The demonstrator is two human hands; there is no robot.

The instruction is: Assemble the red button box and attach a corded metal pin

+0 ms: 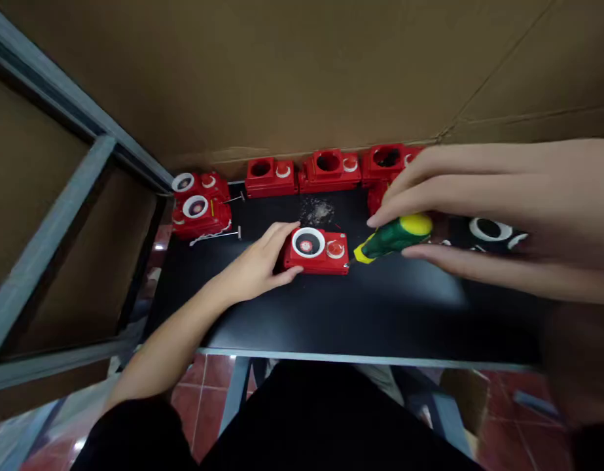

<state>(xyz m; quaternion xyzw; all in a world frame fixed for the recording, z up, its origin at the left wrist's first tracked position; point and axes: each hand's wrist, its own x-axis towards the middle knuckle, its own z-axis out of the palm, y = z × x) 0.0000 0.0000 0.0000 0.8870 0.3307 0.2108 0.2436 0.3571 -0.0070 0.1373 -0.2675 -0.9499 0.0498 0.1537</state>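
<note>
A red housing (315,251) with a white ring around a dark round opening and a smaller round red part lies flat on the black tabletop. My left hand (257,265) grips its left end, fingers behind and thumb in front. In my right hand (488,203) is a screwdriver (390,238) with a green and yellow handle, held between fingers and thumb. The tool slants down leftward, and its tip is at the front right corner of the housing. Whether the tip sits in a screw is too small to tell.
Along the back stand several red housings (330,171) with open round holes. Two more with white rings (201,216) sit at the left, near thin metal rods. Pale crumbs (319,210) lie mid-table. A loose white ring (490,229) is at the right. Cardboard (292,72) walls the back.
</note>
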